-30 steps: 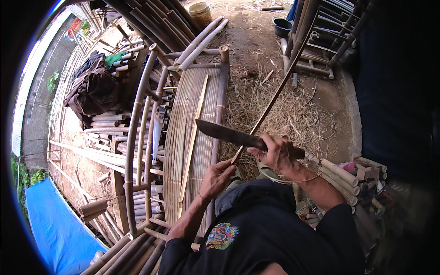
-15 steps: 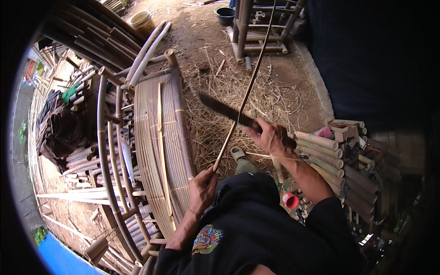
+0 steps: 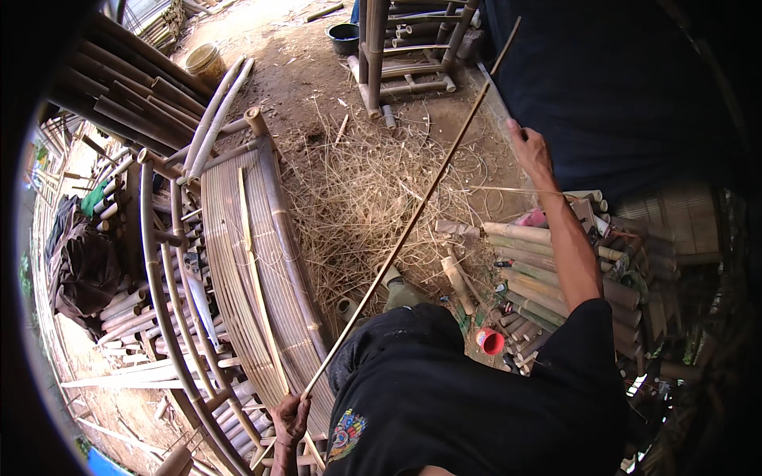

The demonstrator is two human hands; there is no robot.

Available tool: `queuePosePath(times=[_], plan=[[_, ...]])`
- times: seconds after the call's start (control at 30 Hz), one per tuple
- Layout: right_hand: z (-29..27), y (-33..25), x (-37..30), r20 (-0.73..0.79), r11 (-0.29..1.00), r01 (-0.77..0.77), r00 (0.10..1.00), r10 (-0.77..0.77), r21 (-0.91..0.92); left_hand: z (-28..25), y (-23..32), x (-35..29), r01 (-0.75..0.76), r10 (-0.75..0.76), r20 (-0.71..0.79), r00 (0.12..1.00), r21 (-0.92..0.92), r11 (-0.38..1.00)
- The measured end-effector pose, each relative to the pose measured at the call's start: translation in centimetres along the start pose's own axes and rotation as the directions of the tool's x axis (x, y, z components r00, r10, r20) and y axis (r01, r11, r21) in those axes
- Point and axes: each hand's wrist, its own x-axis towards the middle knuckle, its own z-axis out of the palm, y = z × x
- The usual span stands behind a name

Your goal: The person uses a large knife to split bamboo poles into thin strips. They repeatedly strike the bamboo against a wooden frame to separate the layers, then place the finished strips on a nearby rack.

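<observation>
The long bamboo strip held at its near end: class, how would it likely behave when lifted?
The bamboo strip looks thin for its length, so probably light and springy. It appears nearly straight while the left hand grips only one end, suggesting some stiffness. The right hand holds a blade near its far part.

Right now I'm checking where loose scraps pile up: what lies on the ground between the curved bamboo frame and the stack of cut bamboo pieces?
The head view shows a heap of dry bamboo shavings between the curved bamboo frame and the stack of cut bamboo pieces.

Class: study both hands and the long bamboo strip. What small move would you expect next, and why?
Probably another shaving stroke along the bamboo strip. The left hand grips its lower end by the curved bamboo frame, the right hand is up near its far end with the blade, and shavings litter the ground.
</observation>
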Motion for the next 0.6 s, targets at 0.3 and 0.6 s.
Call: queuePosePath(times=[0.3,0.6], plan=[[4.7,-11.1,-17.7,0.158,0.893,0.32,0.91,-0.382,0.317,5.4,9.8,11.7,0.316,-0.197,0.26,0.945,-0.579,0.751],[7.6,-14.2,-28.9,0.303,0.792,0.485,0.743,-0.597,0.37,6.7,14.9,17.3,0.293,-0.107,0.308,0.945,-0.657,0.695]])
